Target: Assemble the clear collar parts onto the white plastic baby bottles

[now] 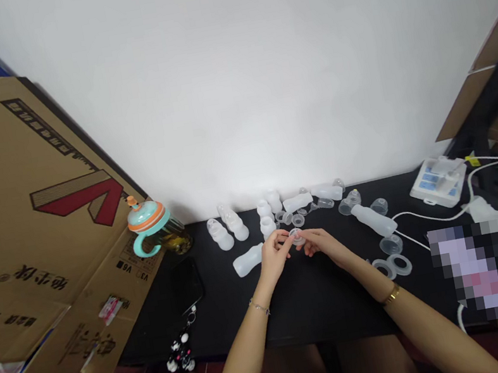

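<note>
Between the fingertips of my left hand (277, 248) and my right hand (319, 243) is a small translucent ring-shaped bottle part (295, 235), pinched from both sides above the black table. A white baby bottle body (248, 260) lies on its side, partly hidden by my left hand. Just beyond my hands stand several small white bottles (267, 227), with clear rings (298, 220) lying beside them. Farther left are several assembled bottles with teats (221, 235). To the right, another bottle body (374, 219) rests on its side among clear caps (391, 245) and flat rings (400, 264).
On the left, a teal and orange lidded jug (152, 226) holds dark liquid, near a black phone (186, 285) with a beaded charm (181, 354). A large cardboard box (18, 220) borders that side. A white power strip (439, 181) with cables sits at right. A white wall (241, 85) rises behind.
</note>
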A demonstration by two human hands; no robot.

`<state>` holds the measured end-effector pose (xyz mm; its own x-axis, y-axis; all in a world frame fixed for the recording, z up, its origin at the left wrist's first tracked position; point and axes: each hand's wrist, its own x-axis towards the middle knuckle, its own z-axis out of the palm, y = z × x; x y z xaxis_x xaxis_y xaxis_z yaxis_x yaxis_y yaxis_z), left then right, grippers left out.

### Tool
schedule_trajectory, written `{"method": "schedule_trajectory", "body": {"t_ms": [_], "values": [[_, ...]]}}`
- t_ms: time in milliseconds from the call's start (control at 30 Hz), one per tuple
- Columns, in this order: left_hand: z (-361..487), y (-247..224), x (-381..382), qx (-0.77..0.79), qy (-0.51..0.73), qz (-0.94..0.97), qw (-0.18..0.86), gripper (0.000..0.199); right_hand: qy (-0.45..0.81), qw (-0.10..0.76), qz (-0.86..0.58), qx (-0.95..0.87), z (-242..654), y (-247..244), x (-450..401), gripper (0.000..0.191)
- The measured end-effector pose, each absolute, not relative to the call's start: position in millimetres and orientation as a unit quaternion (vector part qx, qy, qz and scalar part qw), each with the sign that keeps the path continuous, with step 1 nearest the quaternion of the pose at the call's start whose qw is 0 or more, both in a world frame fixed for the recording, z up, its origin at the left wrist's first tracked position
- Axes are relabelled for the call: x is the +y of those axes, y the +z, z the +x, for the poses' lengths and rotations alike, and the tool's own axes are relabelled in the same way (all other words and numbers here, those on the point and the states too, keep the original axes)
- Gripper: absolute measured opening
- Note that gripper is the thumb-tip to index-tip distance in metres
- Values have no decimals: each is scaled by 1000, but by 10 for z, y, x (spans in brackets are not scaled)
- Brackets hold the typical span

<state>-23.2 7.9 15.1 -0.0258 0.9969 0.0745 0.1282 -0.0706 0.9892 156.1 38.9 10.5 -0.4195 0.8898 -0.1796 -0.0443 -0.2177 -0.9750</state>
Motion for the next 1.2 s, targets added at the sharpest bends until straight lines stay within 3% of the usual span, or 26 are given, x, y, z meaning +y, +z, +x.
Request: {"method": "schedule_trajectory", "body": {"t_ms": [267,767,1200], "values": [[-220,164,67,513,508,538,435,41,592,379,-410,-581,1550,85,424,50],[-211,152,63,514,482,545,454,47,588,359,-404,-602,1544,84,402,56],[-211,146,44,527,493,567,397,40,486,403,-435,-642,1547,204,308,37]]}}
